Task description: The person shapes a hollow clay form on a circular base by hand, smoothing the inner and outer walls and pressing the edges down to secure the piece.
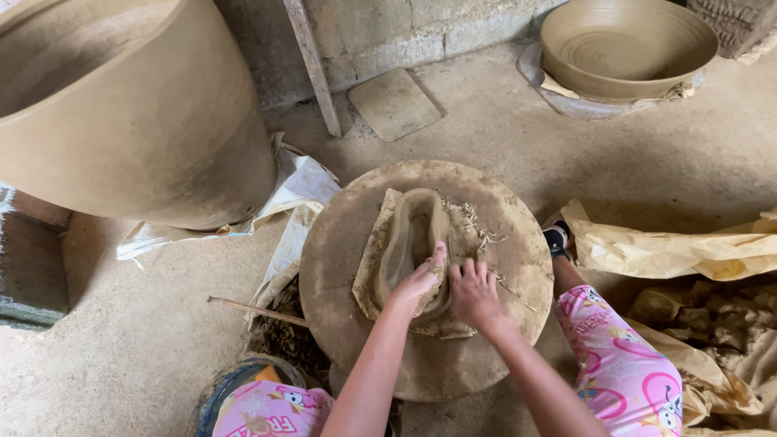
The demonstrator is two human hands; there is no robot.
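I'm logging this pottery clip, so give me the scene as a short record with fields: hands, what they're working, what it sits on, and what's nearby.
left hand: left hand presses on the near end of the clay loop
right hand: right hand lies flat on the clay beside it
support: round wheel, clay-smeared
nearby left: big clay pot
nearby top right: wide clay bowl
nearby right: yellow plastic sheet
floor: stick

Soft even daylight, sharp, wide-angle bowing
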